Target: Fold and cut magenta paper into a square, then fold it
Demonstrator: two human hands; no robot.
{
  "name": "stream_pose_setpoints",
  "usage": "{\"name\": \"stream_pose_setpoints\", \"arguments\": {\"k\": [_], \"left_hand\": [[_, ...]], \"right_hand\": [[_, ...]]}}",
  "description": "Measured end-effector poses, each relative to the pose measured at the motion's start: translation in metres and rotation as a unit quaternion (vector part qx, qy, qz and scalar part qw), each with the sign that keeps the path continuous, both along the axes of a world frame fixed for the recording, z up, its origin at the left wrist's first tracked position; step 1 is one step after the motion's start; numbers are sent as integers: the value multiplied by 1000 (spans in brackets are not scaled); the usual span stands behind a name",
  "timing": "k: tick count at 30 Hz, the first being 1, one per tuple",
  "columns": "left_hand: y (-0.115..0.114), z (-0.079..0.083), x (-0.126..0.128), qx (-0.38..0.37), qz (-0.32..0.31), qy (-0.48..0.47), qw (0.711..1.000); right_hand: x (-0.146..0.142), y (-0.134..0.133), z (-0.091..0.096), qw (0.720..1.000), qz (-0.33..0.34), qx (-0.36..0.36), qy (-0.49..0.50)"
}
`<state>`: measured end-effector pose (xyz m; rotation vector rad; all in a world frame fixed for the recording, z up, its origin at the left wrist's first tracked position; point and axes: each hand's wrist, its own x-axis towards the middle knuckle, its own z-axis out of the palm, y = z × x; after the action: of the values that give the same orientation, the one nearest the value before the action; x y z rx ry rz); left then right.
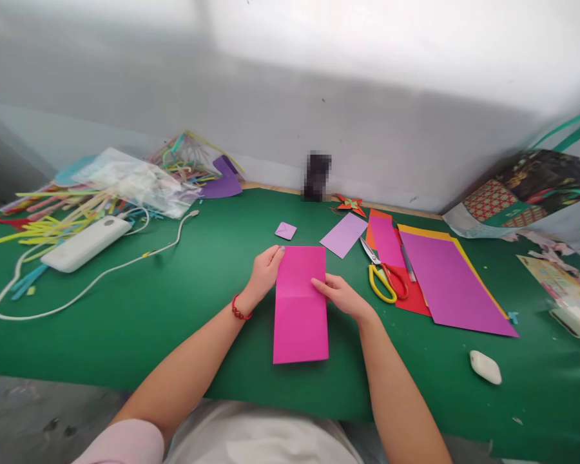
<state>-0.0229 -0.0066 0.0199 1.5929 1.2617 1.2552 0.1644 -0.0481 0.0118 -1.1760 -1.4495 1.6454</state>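
Note:
A bright pink sheet of paper (300, 328), long and narrow with a crease across its middle, is held just in front of me over the green table. My left hand (265, 269) pinches its upper left corner between thumb and fingers. On the right edge, my right hand (341, 293) grips the paper, thumb on top and the other fingers partly hidden behind. Beyond the sheet lie a small folded lilac paper (285, 231) and a flat lilac sheet (344, 235). Scissors (384, 274) with one yellow and one red handle rest to the right of my right hand.
Purple sheets (452, 280) overlap yellow and red paper at right. Near the front right sits a white case (485, 367). A white power bank (87, 243) with a looping cable (125, 265) and piled coloured strips (77, 209) occupy the left. A patterned bag (507, 196) stands back right.

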Motion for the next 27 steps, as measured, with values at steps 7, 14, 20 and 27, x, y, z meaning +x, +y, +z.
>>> {"name": "stream_pose_setpoints", "arguments": {"k": [7, 14, 20, 27], "left_hand": [[6, 0, -2, 4, 56, -2, 998], [23, 4, -5, 33, 109, 37, 993], [54, 4, 3, 6, 69, 32, 997], [80, 2, 3, -1, 69, 16, 997]], "right_hand": [[-9, 7, -8, 995, -77, 64, -21], [-16, 17, -23, 985, -162, 53, -22], [-22, 21, -28, 954, -257, 125, -93], [-18, 26, -32, 962, -254, 96, -38]]}}
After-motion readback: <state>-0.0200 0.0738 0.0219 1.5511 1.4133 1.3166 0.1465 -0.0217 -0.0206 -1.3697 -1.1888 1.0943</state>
